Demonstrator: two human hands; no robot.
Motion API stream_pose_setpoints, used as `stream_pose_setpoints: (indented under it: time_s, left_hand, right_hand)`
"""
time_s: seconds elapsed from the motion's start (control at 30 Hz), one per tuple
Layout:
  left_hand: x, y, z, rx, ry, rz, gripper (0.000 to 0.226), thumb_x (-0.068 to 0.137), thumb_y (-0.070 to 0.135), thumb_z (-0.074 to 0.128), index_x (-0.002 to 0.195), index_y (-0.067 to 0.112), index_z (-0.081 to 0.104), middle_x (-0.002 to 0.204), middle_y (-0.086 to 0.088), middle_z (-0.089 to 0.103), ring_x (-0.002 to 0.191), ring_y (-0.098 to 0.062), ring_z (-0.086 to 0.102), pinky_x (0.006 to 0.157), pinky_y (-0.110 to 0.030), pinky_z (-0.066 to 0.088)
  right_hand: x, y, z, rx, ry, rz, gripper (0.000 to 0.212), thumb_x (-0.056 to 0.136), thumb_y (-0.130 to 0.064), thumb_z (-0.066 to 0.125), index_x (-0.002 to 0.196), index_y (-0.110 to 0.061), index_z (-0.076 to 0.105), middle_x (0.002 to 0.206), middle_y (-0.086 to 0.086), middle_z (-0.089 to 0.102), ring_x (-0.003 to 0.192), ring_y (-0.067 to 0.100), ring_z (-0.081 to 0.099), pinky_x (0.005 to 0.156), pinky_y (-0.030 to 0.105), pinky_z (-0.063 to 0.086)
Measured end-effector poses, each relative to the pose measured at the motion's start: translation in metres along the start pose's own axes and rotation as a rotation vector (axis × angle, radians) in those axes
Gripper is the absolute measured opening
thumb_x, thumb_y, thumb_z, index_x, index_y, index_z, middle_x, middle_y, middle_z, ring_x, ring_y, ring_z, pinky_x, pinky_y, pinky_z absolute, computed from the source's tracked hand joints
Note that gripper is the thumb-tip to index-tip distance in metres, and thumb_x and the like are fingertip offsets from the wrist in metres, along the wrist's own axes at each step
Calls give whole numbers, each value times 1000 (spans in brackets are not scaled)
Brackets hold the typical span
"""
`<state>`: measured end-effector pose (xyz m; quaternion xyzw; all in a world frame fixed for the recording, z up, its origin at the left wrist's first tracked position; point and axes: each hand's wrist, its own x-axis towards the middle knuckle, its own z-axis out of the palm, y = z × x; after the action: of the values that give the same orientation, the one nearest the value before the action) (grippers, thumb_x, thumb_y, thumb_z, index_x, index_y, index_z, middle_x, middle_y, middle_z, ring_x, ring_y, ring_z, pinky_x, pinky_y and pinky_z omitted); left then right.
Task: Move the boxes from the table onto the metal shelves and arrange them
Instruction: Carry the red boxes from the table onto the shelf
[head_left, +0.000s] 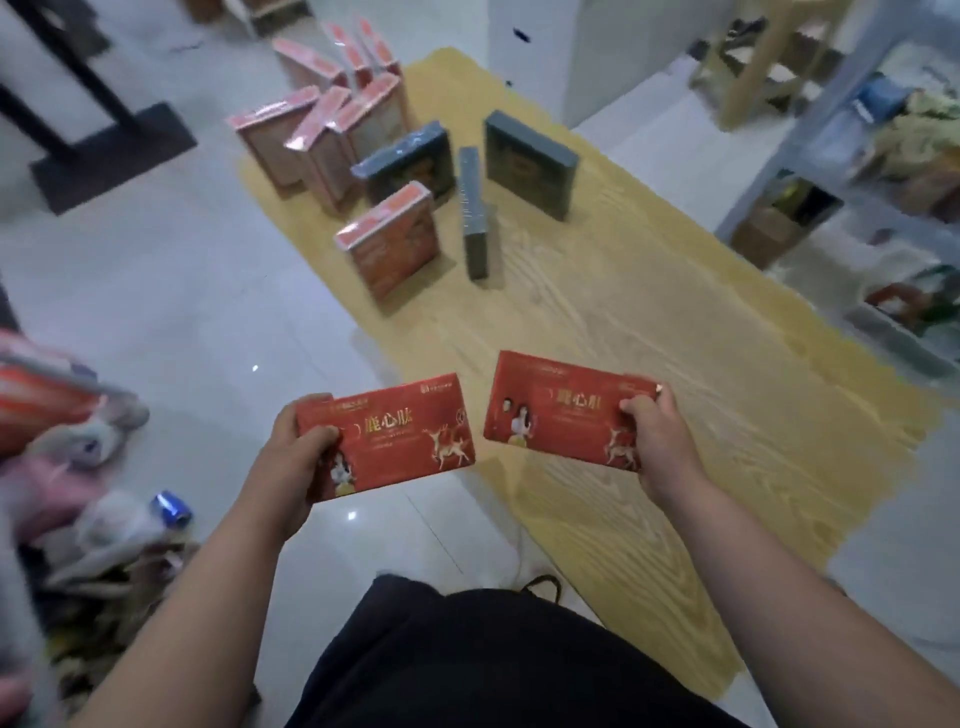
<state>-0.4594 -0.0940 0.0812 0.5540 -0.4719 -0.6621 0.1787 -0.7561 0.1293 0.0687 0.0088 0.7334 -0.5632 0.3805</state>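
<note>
My left hand (296, 447) grips a flat red box with gold deer print (395, 441) by its left end, held over the floor beside the table. My right hand (657, 436) grips a second red box (556, 410) by its right end, above the wooden table (675, 374). Farther along the table stand several orange boxes (332, 135), one orange box (389, 239) apart from them, and three dark grey boxes (530, 161), one of them narrow edge up (475, 213).
A pale metal shelf unit (852, 171) with mixed goods stands to the right of the table. A pile of bags and a blue can (171, 506) lie on the tiled floor at left. A black stand base (109, 150) sits at top left.
</note>
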Motion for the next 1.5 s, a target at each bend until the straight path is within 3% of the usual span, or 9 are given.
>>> stream_pose_setpoints:
  time_s: [0.17,0.33,0.53,0.63,0.7,0.87,1.0,1.2,1.5]
  left_hand:
    - [-19,-3,-90,-44,180,-4,44,70,24,54,108,44,62,100,-2,65,78,-20,64,68,-38,52]
    - [-42,-16,-197,-139,352,11,48,65,30,61,111,42,62,101,-10,67,83,-27,63,75,-44,53]
    - [-84,-26,-300,-267,615,43,35,89,8,54,110,36,61,83,-6,62,53,-9,59,46,-28,50]
    - [-109,-35,-333,-338,732,39,36,80,17,57,108,38,63,92,-10,65,70,-23,63,66,-50,56]
    - [-121,-44,-349,-394,813,39,36,79,16,56,107,38,64,99,-11,66,78,-24,63,72,-47,53]
    - [-133,-54,-363,-536,999,13,38,91,4,49,110,33,62,101,-9,64,79,-23,65,62,-37,56]
    - [-141,-38,-366,-584,1194,1,38,90,6,51,107,37,63,103,-8,66,81,-24,66,71,-47,57]
    - [-169,4,-360,-621,1544,48,39,92,6,51,118,33,60,95,-2,64,65,-9,63,52,-26,53]
    - [-277,54,-311,-649,2014,192,42,92,7,49,113,41,62,98,-5,66,65,-12,68,58,-36,58]
  right_hand:
    - [-11,-29,112,-265,-275,-49,40,71,-34,52,110,-38,60,103,8,66,89,28,66,80,53,57]
    - [-34,-37,242,-452,-474,-120,26,83,-34,49,108,-35,56,106,10,68,95,31,70,82,53,58]
    - [-77,-35,392,-567,-695,-254,38,80,-59,68,107,-34,60,108,0,72,95,21,72,80,45,61]
    - [-98,-30,450,-633,-829,-294,35,88,-54,69,113,-32,58,108,0,72,93,19,73,72,39,61]
    - [-112,-29,484,-695,-909,-320,34,90,-52,67,115,-30,57,107,-1,71,92,19,73,68,35,59]
    - [-127,-25,570,-790,-1099,-354,30,88,-53,68,109,-34,58,106,-1,71,92,19,73,73,44,63]
    - [-141,-33,635,-820,-1285,-374,30,90,-50,68,111,-31,59,108,0,69,91,18,71,62,35,58]
    - [-188,-58,726,-829,-1609,-418,38,81,-57,72,107,-31,60,110,2,71,94,22,72,70,43,61]
    - [-347,-83,764,-685,-2106,-468,30,87,-48,72,105,-28,61,101,0,72,86,17,71,74,41,59]
